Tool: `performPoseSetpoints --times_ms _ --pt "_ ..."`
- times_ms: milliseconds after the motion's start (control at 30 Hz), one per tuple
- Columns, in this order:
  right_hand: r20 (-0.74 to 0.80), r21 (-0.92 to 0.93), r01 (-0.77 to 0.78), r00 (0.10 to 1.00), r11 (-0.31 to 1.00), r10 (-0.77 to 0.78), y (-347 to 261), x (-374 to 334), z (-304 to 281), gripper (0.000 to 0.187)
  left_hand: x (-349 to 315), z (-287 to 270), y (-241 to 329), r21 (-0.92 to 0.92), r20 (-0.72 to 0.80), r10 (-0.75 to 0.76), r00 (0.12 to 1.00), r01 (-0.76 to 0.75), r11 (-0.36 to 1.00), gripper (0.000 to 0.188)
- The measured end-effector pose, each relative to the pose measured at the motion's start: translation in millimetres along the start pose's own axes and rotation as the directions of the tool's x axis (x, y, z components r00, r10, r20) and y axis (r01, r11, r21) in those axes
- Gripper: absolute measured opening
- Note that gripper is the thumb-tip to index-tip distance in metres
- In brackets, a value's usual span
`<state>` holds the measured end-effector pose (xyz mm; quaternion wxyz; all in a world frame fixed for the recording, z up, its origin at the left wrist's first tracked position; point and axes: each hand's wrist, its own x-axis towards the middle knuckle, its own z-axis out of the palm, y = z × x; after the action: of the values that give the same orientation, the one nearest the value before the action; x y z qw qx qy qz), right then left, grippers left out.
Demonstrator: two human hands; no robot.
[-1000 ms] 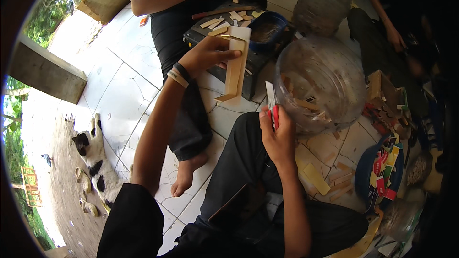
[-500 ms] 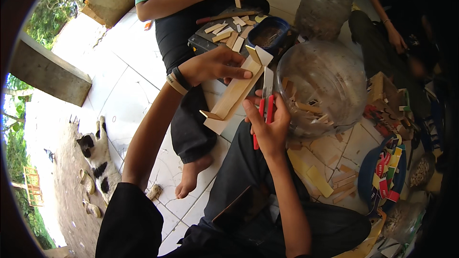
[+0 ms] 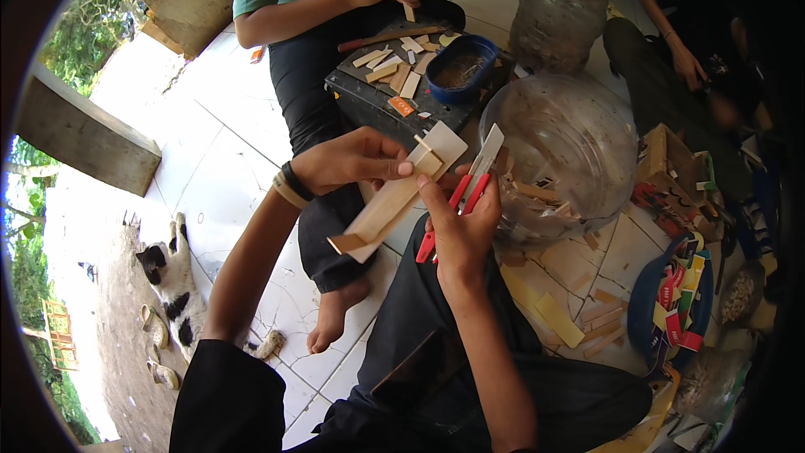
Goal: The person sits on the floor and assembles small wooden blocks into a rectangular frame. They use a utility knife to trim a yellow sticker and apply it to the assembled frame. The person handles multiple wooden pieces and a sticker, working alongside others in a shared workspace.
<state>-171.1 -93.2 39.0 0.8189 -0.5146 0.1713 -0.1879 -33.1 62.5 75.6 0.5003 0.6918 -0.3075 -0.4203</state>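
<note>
Now, cat [image 3: 168, 281]: lower left of the frame, lying outside the tiles, well apart from us.
Left hand [image 3: 348, 159]: we reach in from lower left, fingers pinched on the upper end of the strip, wrist raised.
Strip [image 3: 394, 201]: pale wood at frame centre, tilted, its low end toward lower left, held in the air.
Right hand [image 3: 459, 226]: we curl it round the cutter, forefinger stretched up touching the strip.
Cutter [image 3: 470, 184]: red handle, blade pointing up right, just beside the strip.
Risk: our forefinger sits near the blade; we judge a slip could nick it.
Jar [image 3: 570, 155]: clear, right of centre, holding offcuts.
</note>
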Motion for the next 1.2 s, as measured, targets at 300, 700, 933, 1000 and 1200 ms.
performPoseSetpoints --times_ms 300,700,933,1000,1200 --pt "0.025 -0.27 0.255 0.966 0.928 -0.258 13 1 4 0.042 -15 -20 -18 -0.023 -0.09 -0.071 0.993 0.07 0.997 0.025" --pt "0.311 -0.832 0.384 0.92 0.401 -0.238 18 13 -49 0.016 104 -80 16 0.439 0.024 -0.213 0.977 0.181 0.88 0.048" --pt "0.327 -0.877 0.345 0.939 0.334 -0.11 11 12 -49 0.016 120 -75 4 0.498 -0.094 -0.23 0.969 0.246 0.832 0.05" --pt "0.346 -0.873 0.363 0.932 0.326 -0.112 12 11 -45 0.016 119 -72 3 0.525 -0.124 -0.204 0.971 0.239 0.817 0.048" --pt "0.391 -0.872 0.406 0.914 0.275 -0.11 11 18 -36 0.025 121 -67 8 0.569 -0.159 -0.201 0.967 0.256 0.782 0.046"
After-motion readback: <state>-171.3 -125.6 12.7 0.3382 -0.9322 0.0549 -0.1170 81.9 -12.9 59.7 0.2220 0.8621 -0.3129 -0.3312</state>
